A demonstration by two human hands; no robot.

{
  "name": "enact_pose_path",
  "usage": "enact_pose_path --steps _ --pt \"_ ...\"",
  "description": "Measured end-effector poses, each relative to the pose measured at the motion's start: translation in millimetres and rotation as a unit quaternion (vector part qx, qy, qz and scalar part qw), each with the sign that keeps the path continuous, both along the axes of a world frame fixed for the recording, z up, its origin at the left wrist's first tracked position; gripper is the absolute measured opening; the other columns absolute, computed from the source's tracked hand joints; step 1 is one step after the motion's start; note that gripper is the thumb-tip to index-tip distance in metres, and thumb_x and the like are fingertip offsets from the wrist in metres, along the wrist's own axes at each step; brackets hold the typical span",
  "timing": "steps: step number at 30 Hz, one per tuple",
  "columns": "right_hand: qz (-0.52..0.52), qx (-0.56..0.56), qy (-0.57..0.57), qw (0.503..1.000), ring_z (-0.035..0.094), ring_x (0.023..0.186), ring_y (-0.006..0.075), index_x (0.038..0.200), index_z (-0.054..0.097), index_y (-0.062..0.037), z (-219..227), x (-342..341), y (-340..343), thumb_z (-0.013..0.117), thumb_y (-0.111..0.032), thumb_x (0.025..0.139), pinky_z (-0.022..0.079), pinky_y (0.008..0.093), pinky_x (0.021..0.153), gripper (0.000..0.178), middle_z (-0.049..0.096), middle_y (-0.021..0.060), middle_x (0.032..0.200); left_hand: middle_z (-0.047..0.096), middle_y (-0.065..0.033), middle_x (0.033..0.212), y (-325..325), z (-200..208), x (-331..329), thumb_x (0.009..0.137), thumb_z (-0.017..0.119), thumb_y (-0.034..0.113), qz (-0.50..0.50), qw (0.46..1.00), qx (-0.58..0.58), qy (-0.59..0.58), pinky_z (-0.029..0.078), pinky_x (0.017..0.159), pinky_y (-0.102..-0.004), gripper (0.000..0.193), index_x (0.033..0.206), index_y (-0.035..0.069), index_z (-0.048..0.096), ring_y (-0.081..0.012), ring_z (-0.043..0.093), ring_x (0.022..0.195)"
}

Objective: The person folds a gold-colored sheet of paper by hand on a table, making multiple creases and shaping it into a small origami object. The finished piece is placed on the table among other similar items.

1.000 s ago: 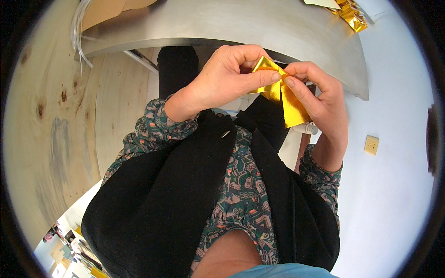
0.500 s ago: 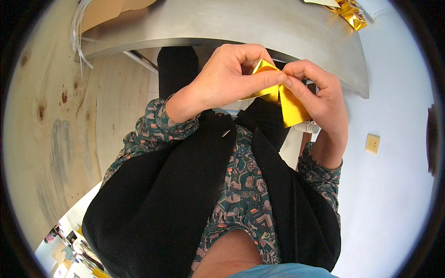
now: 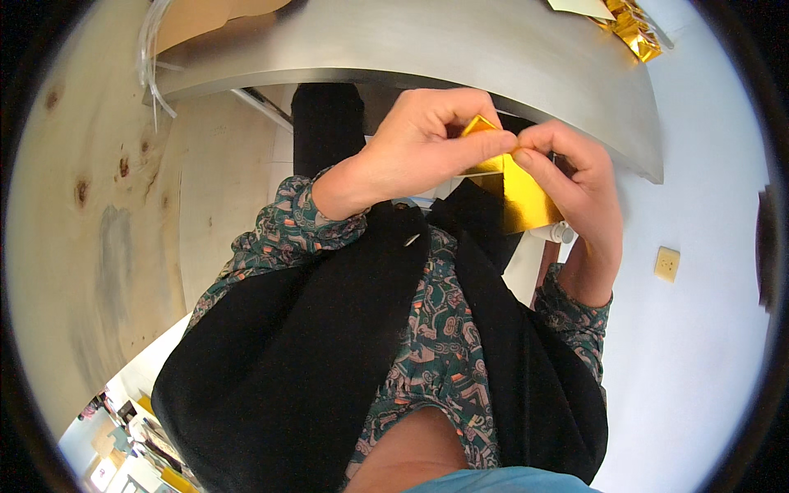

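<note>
Nearest, the wearer's black vest [image 3: 288,345] fills the lower middle. Beyond it, the left hand [image 3: 419,148] and right hand [image 3: 588,181] have brought their thumb tips closer together than a second ago, so both grips now nearly meet on the shiny gold sheet [image 3: 530,197]. The left hand is closed on its left part; the right pinches it between thumb and forefinger, a flat panel extending nearward. Fingertips behind are hidden. Farther, a grey metal table [image 3: 460,49] bears crumpled gold foil [image 3: 637,33], far right.
</note>
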State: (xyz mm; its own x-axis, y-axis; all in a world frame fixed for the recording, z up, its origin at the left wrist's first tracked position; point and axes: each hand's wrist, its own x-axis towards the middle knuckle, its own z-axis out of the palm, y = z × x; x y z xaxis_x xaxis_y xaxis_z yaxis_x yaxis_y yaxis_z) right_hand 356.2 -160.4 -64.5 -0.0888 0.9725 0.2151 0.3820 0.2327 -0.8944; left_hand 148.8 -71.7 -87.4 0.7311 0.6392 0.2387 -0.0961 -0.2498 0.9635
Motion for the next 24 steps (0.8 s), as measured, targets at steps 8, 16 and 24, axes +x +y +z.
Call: enact_pose_path --steps 8,16,24 --pt "0.013 0.006 0.019 1.000 0.060 0.076 0.0082 0.094 0.067 0.0016 -2 8 -2 0.071 -0.005 0.092 0.047 0.0237 0.071 0.008 0.067 0.0025 0.081 0.058 0.0051 0.067 10 -1 -2 0.100 0.069 0.022 0.007 0.999 0.023 0.041 0.036 0.050 -0.0184 0.023 0.086 0.004 0.069 0.0005 0.049 0.059" --pt "0.023 0.001 0.041 0.999 0.059 0.079 0.0076 0.095 0.066 0.0014 0 4 -1 0.069 -0.008 0.095 0.046 0.0228 0.073 0.010 0.064 0.0007 0.083 0.057 0.0012 0.063 5 1 1 0.103 0.064 0.030 0.047 0.997 0.059 -0.034 0.039 0.050 -0.0224 0.032 0.088 0.003 0.070 -0.0053 0.050 0.056" --pt "0.032 -0.024 0.081 0.996 0.055 0.077 0.0052 0.095 0.065 0.0009 -7 13 1 0.069 -0.012 0.097 0.044 0.0212 0.071 0.014 0.063 -0.0013 0.082 0.060 0.0001 0.064 15 -3 -1 0.105 0.059 0.034 -0.023 0.996 0.080 0.043 0.043 0.049 -0.0234 0.038 0.084 0.005 0.070 -0.0063 0.056 0.055"
